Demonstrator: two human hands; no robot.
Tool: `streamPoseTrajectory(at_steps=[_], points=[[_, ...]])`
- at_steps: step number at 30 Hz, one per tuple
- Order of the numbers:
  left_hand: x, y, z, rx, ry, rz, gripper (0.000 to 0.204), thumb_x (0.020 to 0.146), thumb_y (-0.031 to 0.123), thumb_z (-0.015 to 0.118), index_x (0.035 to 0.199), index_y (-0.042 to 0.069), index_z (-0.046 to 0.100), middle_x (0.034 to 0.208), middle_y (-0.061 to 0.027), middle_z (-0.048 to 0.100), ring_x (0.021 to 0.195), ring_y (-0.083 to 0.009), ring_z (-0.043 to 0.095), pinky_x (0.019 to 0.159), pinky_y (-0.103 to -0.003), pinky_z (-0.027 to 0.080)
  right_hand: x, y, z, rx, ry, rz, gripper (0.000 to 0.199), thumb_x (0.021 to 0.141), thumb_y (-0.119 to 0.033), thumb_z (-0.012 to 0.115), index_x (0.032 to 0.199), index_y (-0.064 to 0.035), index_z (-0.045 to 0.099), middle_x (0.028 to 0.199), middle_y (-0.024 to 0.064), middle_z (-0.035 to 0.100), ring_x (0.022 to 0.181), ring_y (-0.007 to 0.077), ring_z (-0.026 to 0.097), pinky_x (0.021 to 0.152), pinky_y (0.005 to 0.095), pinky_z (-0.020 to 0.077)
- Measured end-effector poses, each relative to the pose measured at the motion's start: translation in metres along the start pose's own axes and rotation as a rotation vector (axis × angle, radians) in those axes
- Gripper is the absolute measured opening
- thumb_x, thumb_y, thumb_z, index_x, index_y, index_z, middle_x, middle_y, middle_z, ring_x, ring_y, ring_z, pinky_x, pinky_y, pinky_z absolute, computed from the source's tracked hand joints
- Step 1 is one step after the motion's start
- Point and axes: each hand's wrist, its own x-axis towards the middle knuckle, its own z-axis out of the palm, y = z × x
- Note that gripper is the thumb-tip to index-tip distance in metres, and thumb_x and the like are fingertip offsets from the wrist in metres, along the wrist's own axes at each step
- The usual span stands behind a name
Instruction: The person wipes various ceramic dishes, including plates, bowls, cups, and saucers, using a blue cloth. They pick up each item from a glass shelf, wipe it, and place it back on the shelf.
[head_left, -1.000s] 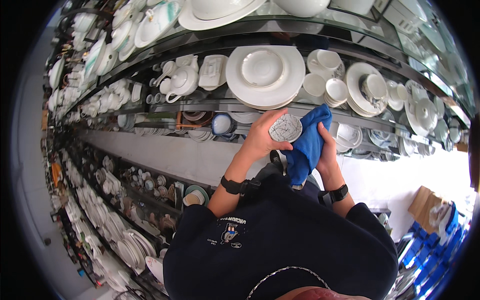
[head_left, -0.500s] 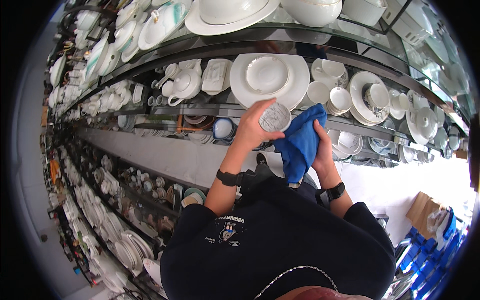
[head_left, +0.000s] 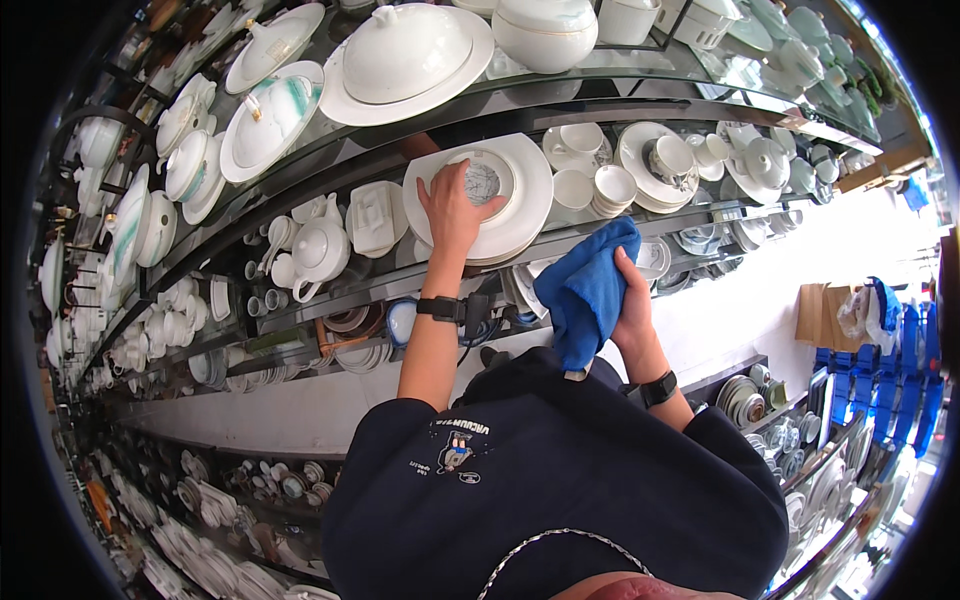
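Left hand [head_left: 456,212] holds one bowl [head_left: 483,182], right hand [head_left: 633,305] one cloth [head_left: 586,290].

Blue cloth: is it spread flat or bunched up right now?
Bunched: the blue cloth hangs in loose folds, its edge gripped in the right hand.

1. A dark navy short-sleeved T-shirt [head_left: 620,480] is worn, by which the bottom centre of the frame is filled.
2. A small cartoon print [head_left: 456,452] with white lettering is set left of its middle.
3. A silver-coloured chain necklace [head_left: 566,531] is seen at bottom centre.
4. Left of centre, the left wrist is circled by a black strap [head_left: 437,309] bearing a boxy black module [head_left: 476,311].
5. Right of centre, a black wristwatch [head_left: 660,387] is worn.
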Motion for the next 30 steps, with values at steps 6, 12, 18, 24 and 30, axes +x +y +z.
streamPoseTrajectory(at_steps=[6, 12, 18, 24, 30], points=[[-0.003, -0.004, 0.003, -0.040, -0.052, -0.011, 0.075, 0.071, 0.043, 0.090, 0.133, 0.011, 0.061, 0.136, -0.0132, 0.063, 0.131, -0.0310, 0.055, 0.119, -0.067, 0.018, -0.005, 0.008, 0.007, 0.015, -0.005, -0.055, 0.049, 0.105, -0.036, 0.061, 0.137, -0.0008, 0.053, 0.125, 0.0159, 0.068, 0.112, 0.0297, 0.069, 0.104, 0.0444, 0.0547], [-0.005, -0.010, 0.005, 0.001, -0.077, 0.039, 0.083, 0.074, 0.049, 0.087, 0.141, 0.011, 0.057, 0.150, -0.0152, 0.053, 0.145, -0.0340, 0.041, 0.120, -0.066, 0.016, 0.001, 0.024, 0.020, -0.004, -0.045, -0.011, 0.049, 0.105, -0.038, 0.060, 0.138, -0.0016, 0.053, 0.129, 0.0164, 0.067, 0.114, 0.0300, 0.068, 0.105, 0.0452, 0.0535], [-0.028, -0.013, -0.017, -0.069, 0.009, 0.010, 0.080, 0.087, 0.047, 0.078, 0.150, 0.008, 0.047, 0.156, -0.0210, 0.044, 0.146, -0.0393, 0.037, 0.119, -0.061, 0.021, 0.003, 0.028, 0.019, 0.115, -0.149, -0.029, 0.058, 0.106, -0.050, 0.054, 0.139, -0.0025, 0.053, 0.132, 0.0154, 0.066, 0.121, 0.0318, 0.065, 0.111, 0.0486, 0.0489], [-0.090, -0.020, -0.050, -0.174, 0.127, -0.080, 0.061, 0.098, 0.037, 0.069, 0.145, 0.005, 0.049, 0.148, -0.0198, 0.047, 0.136, -0.0405, 0.043, 0.114, -0.055, 0.029, 0.005, 0.036, 0.023, 0.261, -0.224, 0.024, 0.078, 0.102, -0.069, 0.045, 0.150, -0.0086, 0.048, 0.148, 0.0169, 0.056, 0.138, 0.0347, 0.051, 0.122, 0.0531, 0.0346], [-0.128, -0.040, -0.073, -0.208, 0.145, -0.233, 0.047, 0.098, 0.023, 0.066, 0.141, 0.007, 0.054, 0.144, -0.0142, 0.052, 0.134, -0.0362, 0.048, 0.114, -0.052, 0.031, 0.012, 0.092, 0.004, 0.338, -0.375, 0.094, 0.071, 0.107, -0.057, 0.042, 0.159, -0.0088, 0.035, 0.160, 0.0159, 0.043, 0.146, 0.0364, 0.042, 0.125, 0.0528, 0.0305]])
